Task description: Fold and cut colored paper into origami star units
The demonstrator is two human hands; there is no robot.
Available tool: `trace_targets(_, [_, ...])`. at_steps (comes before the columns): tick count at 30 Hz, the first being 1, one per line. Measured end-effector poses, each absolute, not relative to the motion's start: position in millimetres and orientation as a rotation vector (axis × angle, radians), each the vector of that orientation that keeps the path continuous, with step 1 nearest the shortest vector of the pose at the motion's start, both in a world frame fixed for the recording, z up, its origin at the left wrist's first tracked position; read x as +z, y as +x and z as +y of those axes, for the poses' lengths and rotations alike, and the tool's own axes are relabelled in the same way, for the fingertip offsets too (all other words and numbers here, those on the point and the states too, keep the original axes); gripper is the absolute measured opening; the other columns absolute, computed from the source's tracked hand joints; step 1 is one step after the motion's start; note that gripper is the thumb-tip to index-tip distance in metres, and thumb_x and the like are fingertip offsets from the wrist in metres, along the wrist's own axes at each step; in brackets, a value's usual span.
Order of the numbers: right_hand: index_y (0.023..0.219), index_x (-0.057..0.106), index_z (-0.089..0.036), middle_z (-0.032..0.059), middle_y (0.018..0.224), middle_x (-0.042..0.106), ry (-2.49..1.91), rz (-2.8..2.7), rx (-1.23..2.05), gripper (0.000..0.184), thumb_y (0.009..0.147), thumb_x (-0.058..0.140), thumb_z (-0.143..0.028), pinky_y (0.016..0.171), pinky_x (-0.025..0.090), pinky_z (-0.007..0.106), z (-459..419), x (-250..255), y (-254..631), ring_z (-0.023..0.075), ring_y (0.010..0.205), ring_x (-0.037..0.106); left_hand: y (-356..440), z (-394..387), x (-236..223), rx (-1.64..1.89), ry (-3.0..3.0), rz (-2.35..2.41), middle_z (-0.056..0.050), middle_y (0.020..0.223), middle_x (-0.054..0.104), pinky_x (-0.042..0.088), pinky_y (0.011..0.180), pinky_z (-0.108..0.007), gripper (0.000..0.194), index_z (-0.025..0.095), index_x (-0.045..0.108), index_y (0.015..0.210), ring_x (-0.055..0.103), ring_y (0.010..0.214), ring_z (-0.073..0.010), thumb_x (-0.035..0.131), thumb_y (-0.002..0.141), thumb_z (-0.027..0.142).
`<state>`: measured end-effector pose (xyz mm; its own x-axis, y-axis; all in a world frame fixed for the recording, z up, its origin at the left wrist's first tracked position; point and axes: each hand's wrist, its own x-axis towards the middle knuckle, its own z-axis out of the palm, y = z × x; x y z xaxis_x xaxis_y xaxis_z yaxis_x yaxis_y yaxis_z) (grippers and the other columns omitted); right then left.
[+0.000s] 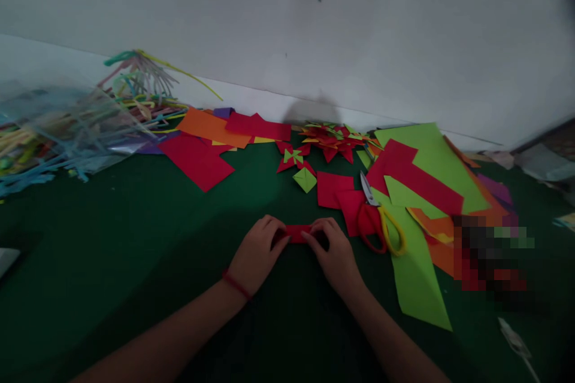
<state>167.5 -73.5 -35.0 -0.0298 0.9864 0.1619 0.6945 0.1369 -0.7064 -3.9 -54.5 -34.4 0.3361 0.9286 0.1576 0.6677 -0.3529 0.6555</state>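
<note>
Hands [300, 245] pinching red paper [297, 234], its ends hidden by fingers, pixelated dark object [487, 254]

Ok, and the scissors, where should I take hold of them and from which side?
By the red loop and yellow loop of the scissors, probably best with the right hand, coming from the near side. They lie with the loops nearest and the blades pointing away, so that approach should keep fingers off the metal.
</note>
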Motion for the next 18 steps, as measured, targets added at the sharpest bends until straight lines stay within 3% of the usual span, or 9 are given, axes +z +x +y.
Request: trace_targets(18, [0.084,0.051,-0.019,0.0076,0.085,0.052,-1.791,-1.975,0.183,0.012,0.087,0.042,-0.027,0.064,0.042,0.035,-72.9,-41.1,155.1,0.0196,0.073,0.051,1.5,-55.6,-34.1,0.509,2.371,1.435,-0.004,0.093,0.051,0.043,0.071,-0.031,0.013,0.017,0.051,0.091,0.051,0.080,-0.0164,0.042,0.084,0.013])
